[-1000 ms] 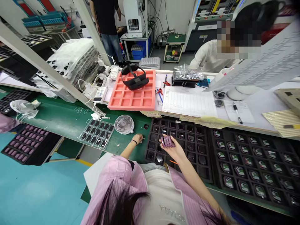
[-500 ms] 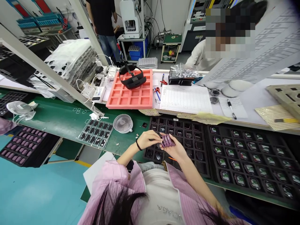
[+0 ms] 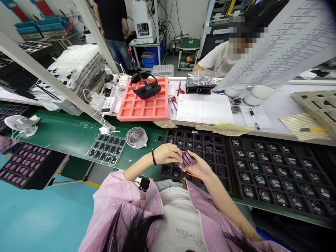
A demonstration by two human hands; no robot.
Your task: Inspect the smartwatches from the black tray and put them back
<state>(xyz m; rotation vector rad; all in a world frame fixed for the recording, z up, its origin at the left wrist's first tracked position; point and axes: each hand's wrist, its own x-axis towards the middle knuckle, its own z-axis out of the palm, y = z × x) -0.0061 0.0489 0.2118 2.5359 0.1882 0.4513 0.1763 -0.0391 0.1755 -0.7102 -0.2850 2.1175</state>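
The right hand (image 3: 196, 168) has its fingers clamped on a stack of purple pieces (image 3: 188, 158), held up over the black foam tray (image 3: 210, 134), while the left hand's (image 3: 168, 154) fingers, together, press its end, steadying it.

Head-worn view, facing forward and down, near left hand (image 3: 168, 154), right hand (image 3: 198, 168)

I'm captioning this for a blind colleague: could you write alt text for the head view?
Two hands meet over a black tray: the right hand holds small purple pieces, and the left hand reaches against them. Beyond, a black headset sits on a pink foam tray.
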